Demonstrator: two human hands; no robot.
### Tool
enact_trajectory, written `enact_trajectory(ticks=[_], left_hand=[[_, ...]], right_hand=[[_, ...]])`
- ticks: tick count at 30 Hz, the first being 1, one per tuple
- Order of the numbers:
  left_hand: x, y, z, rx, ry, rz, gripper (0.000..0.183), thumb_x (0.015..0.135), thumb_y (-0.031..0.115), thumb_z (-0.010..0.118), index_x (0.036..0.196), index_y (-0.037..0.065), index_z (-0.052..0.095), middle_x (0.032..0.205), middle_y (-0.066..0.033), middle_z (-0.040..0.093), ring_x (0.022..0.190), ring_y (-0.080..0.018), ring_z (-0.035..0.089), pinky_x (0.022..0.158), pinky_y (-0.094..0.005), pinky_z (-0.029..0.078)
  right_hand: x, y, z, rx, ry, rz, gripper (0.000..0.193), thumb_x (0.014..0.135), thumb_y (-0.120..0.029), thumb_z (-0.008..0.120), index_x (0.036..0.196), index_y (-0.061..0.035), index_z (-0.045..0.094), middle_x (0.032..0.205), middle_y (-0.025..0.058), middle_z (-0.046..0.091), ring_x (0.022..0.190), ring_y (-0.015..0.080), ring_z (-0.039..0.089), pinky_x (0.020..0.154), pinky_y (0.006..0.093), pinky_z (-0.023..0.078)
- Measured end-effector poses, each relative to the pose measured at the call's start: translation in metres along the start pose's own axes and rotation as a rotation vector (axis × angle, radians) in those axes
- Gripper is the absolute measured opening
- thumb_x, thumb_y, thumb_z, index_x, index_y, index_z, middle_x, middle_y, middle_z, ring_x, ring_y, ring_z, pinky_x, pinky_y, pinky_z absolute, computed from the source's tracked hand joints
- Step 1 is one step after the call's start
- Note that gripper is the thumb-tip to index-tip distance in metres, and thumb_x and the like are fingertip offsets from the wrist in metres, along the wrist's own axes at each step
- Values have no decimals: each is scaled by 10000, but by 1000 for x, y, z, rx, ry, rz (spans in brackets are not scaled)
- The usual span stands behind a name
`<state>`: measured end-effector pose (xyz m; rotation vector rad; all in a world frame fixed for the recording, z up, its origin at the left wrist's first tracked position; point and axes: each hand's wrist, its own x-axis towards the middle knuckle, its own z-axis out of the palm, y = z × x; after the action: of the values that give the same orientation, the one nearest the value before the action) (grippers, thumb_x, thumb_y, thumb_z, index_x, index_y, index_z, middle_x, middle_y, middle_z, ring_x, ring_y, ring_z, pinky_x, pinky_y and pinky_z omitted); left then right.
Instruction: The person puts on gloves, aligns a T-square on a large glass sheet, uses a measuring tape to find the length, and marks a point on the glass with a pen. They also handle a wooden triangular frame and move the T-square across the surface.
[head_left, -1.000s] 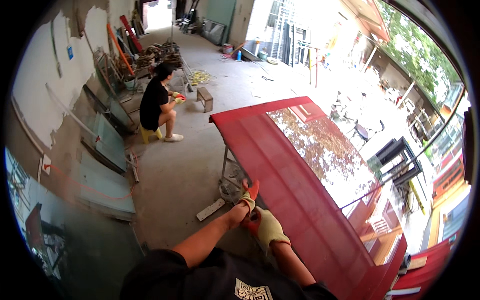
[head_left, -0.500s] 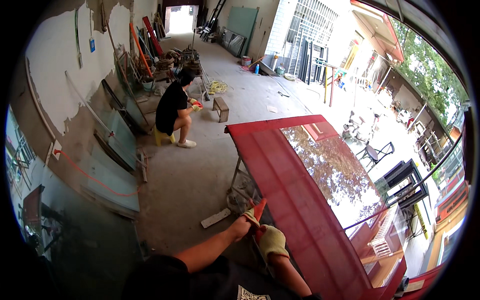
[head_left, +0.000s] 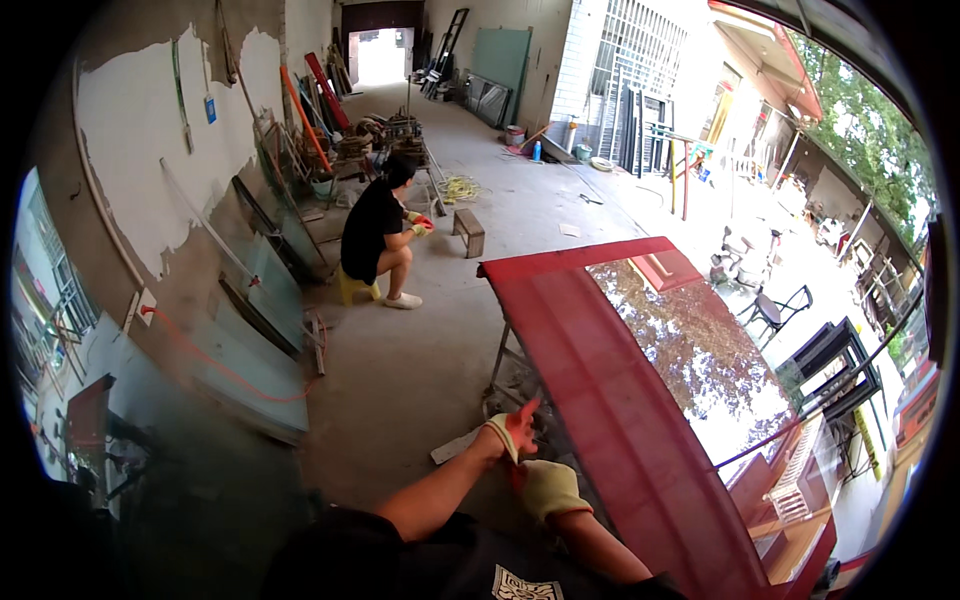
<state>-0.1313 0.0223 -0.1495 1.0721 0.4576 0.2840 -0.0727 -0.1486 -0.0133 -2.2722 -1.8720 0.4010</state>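
Observation:
Both my hands wear cream work gloves with red palms, and they meet beside the near left edge of a long red panel (head_left: pixel 640 400). My left hand (head_left: pixel 515 428) is held out with its fingers apart. Its glove (head_left: pixel 497 432) is pulled over the wrist. Just below, my right hand (head_left: pixel 553 490) is closed at the cuff of the left glove, its fingertips mostly hidden. A glossy, glass-like sheet (head_left: pixel 700 370) lies on the panel and reflects trees.
A co-worker (head_left: pixel 375 235) in gloves sits on a yellow stool (head_left: pixel 355 288) near a small wooden bench (head_left: pixel 468 232). Glass panes (head_left: pixel 255 350) lean on the left wall, with an orange cord (head_left: pixel 220 372) across them. Black frames (head_left: pixel 830 370) and a chair (head_left: pixel 775 310) stand at right.
The whole view has shifted, so the scene sits farther right and slightly lower. My left fingers have spread apart, while my right hand stays at the left glove's cuff.

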Motion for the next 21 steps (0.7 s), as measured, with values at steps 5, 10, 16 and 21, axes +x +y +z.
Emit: enact_trajectory(ticks=[5, 10, 16, 21], left_hand=[[-16, 60, 42, -749, 6, 113, 580, 1031, 280, 647, 1507, 18, 445, 1476, -70, 533, 1419, -206, 466, 1209, -376, 363], [45, 4, 16, -543, 37, -3, 515, 1042, 416, 624, 1443, 102, 543, 1435, -17, 584, 1374, -171, 520, 1175, -360, 387], [26, 4, 21, -470, 60, -133, 548, 1017, 524, 616, 1414, 149, 566, 1378, -2, 624, 1241, -189, 625, 1061, -371, 486], [36, 8, 18, -613, -149, -117, 504, 1008, 488, 645, 1367, 138, 595, 1296, -18, 661, 1236, -206, 626, 1058, -380, 497]], right_hand=[[-4, 11, -1, 252, -89, 70, 366, 986, -450, 571, 986, -140, 766, 931, 139, 751, 914, 351, 722, 777, 435, 554], [-5, 2, -2, 281, 94, -262, 106, 873, -200, 718, 891, -95, 716, 873, 151, 716, 880, 368, 702, 740, 417, 546], [4, -20, -25, 191, 246, -329, 380, 963, -285, 692, 648, -107, 578, 647, 144, 595, 619, 381, 620, 544, 466, 450], [-5, -20, -32, 219, 142, -282, 364, 999, -305, 630, 691, -113, 648, 661, 158, 627, 673, 400, 648, 611, 488, 493]])
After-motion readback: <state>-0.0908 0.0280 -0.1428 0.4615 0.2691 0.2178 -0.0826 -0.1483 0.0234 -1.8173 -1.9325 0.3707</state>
